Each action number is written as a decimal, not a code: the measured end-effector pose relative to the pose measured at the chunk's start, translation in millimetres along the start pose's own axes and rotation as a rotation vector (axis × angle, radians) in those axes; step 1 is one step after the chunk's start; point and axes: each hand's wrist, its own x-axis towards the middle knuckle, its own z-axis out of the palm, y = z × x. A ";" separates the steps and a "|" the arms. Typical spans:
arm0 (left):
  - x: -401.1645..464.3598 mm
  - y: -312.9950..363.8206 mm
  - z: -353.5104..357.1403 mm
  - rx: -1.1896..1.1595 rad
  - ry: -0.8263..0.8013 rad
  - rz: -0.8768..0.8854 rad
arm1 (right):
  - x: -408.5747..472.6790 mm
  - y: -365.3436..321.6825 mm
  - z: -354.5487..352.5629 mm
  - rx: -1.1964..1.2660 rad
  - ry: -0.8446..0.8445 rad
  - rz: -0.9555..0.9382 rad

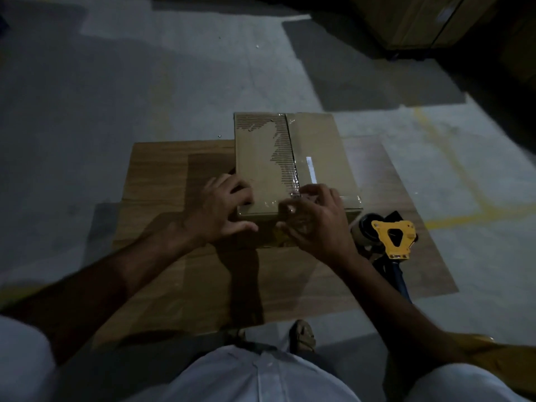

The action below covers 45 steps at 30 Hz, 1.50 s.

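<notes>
A closed brown cardboard box (316, 149) lies on a flat cardboard sheet (162, 181) on the floor. Clear tape runs along its centre seam, and the left flap's top paper layer is torn away. My left hand (220, 210) rests on the box's near left corner, fingers spread on top and thumb on the front face. My right hand (316, 219) sits at the near end of the seam, fingers curled over the tape end where it folds over the edge. A yellow tape dispenser (391, 236) lies just right of the box.
The grey concrete floor (145, 82) surrounds the sheet, with a yellow painted line (452, 158) at the right. Stacked cartons (420, 21) stand in the dark at the far right. My foot (303, 336) is at the sheet's near edge.
</notes>
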 end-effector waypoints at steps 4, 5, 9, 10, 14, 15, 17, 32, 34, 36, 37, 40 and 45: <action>16.7 19.3 21.1 -0.054 0.106 0.000 | -6.2 16.7 1.4 -0.043 0.050 0.081; 18.7 21.8 26.5 -0.035 0.130 -0.010 | -8.1 17.0 4.2 -0.041 0.055 0.081; 19.1 29.0 32.9 0.104 0.129 -0.040 | -11.4 22.2 2.7 -0.084 -0.011 0.012; 19.3 32.5 31.4 0.132 0.105 -0.068 | -12.6 25.4 0.1 -0.086 -0.028 0.002; 47.8 65.6 35.6 0.132 0.047 -0.100 | -18.8 54.8 -17.4 -0.014 0.088 0.211; 56.1 74.8 39.4 0.106 0.040 -0.082 | -20.1 62.3 -20.2 0.001 0.085 0.279; 68.5 86.8 47.5 0.075 0.040 -0.059 | -23.0 73.0 -21.7 0.077 0.024 0.339; 47.4 76.3 32.2 -0.135 -0.045 0.065 | -65.6 40.2 -1.9 0.305 0.052 0.057; 47.1 70.9 27.3 -0.112 -0.073 0.078 | -66.3 50.4 -8.5 0.325 -0.008 0.006; 48.5 67.9 23.8 -0.092 -0.114 0.078 | -58.3 63.9 -20.1 0.335 -0.086 -0.056; 49.5 68.5 23.1 -0.083 -0.122 0.075 | -51.1 70.4 -25.9 0.318 -0.121 -0.094; 47.0 70.3 20.9 -0.053 -0.082 0.072 | -25.3 81.5 -36.9 0.200 -0.145 -0.211; 37.9 71.7 24.9 -0.094 0.071 -0.098 | -2.0 74.2 -16.2 0.129 -0.049 -0.341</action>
